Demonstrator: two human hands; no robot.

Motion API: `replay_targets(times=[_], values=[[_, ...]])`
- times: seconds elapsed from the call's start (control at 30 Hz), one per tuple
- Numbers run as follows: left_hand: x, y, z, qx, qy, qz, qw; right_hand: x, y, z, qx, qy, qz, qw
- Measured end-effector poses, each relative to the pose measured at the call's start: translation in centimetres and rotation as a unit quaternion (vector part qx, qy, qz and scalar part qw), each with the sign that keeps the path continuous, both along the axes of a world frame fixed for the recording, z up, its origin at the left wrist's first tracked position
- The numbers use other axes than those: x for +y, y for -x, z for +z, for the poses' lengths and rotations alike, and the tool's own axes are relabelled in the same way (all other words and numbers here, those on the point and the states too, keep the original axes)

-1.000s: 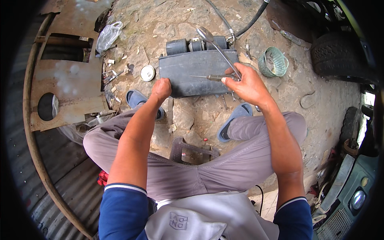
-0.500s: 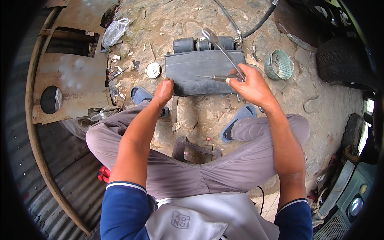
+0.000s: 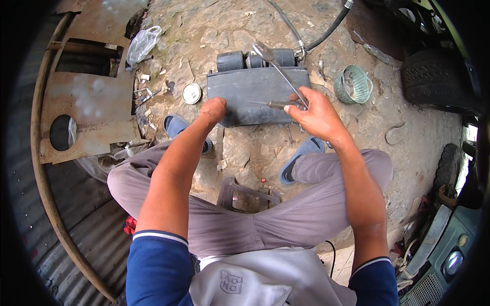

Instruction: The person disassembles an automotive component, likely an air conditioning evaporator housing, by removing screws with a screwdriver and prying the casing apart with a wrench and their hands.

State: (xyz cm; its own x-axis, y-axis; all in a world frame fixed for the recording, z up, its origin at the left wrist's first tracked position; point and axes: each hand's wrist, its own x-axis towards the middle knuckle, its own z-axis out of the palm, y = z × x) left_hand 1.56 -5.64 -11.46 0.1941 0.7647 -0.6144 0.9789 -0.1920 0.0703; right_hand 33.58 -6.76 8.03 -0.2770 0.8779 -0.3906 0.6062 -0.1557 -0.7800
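Note:
My right hand is closed around two tools above the right part of a dark, flat-topped slab. One is a long silver metal tool with a broad head, slanting away to the far left. The other is thin and pointed, like an awl or screwdriver, and it points left across the slab. At the slab's near left side, my left hand has its fingers curled in; whatever they grip, if anything, is hidden. Black cylinders lie along the slab's far edge.
A round tin stands left of the slab, a green basket to its right. Black hoses run behind it. My slippered feet flank a low stand. Cut sheet metal lies left; a tyre is at right.
My left hand has shifted slightly right, its knuckles now over the slab's left edge. The tools in my right hand have changed angle a little. The whole view has drifted slightly.

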Motion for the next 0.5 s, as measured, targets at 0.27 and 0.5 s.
replay_targets(times=[0.27,0.5], values=[[-1.1,1.3,-0.9,-0.053,-0.045,0.118,0.991,0.4,0.2,0.4,0.01,-0.006,-0.005,1.0],[-1.7,1.5,-0.7,-0.072,-0.062,0.158,0.983,0.6,0.4,0.5,0.002,-0.009,0.0,1.0]])
